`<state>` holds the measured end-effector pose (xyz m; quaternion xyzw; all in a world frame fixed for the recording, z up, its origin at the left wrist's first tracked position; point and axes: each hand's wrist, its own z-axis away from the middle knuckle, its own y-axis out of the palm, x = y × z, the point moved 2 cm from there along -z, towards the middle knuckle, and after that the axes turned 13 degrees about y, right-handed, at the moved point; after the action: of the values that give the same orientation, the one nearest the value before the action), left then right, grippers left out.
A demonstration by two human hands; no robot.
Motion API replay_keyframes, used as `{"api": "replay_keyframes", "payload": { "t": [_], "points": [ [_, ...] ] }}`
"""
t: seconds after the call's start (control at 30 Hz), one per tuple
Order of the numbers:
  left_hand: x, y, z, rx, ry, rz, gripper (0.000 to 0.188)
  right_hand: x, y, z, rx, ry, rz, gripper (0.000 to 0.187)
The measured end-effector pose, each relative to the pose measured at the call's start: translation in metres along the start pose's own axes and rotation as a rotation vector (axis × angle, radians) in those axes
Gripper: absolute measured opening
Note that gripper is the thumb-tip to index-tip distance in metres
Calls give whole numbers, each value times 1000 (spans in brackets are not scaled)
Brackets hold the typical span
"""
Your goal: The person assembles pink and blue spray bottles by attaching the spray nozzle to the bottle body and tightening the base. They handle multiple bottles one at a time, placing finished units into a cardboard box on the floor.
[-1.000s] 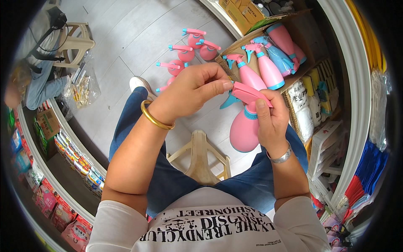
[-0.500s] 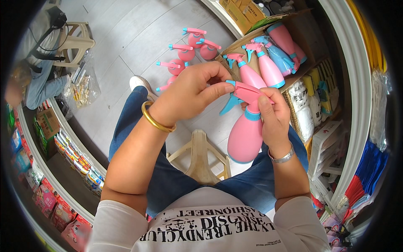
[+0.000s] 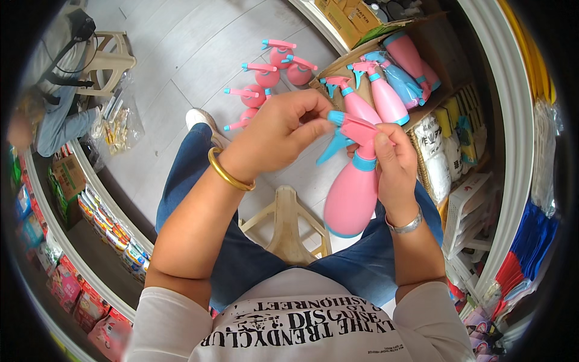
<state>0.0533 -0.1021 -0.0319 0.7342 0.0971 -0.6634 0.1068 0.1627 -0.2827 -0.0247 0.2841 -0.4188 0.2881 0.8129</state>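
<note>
Pink plastic spray bottle with a blue trigger head (image 3: 353,193) hangs upright over the lap, right hand (image 3: 392,160) gripping its neck for steadiness while left hand (image 3: 283,130) pinches the nozzle tip.

Wearing white top (image 3: 301,326) with black lettering, blue jeans (image 3: 241,253), white shoe (image 3: 199,117). Gold bangle (image 3: 229,175) circling left wrist; silver watch (image 3: 405,226) circling right.
</note>
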Motion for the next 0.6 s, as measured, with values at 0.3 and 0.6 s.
{"api": "replay_keyframes", "payload": {
  "t": [0.3, 0.6],
  "points": [
    [3, -5, -2, 17, -194, 163, 2, 23, -6, -5, -18, -416, 774, 21],
    [19, -14, -5, -162, -77, -93, 14, 50, -78, -15, -285, -348, 444, 14]
  ]
}}
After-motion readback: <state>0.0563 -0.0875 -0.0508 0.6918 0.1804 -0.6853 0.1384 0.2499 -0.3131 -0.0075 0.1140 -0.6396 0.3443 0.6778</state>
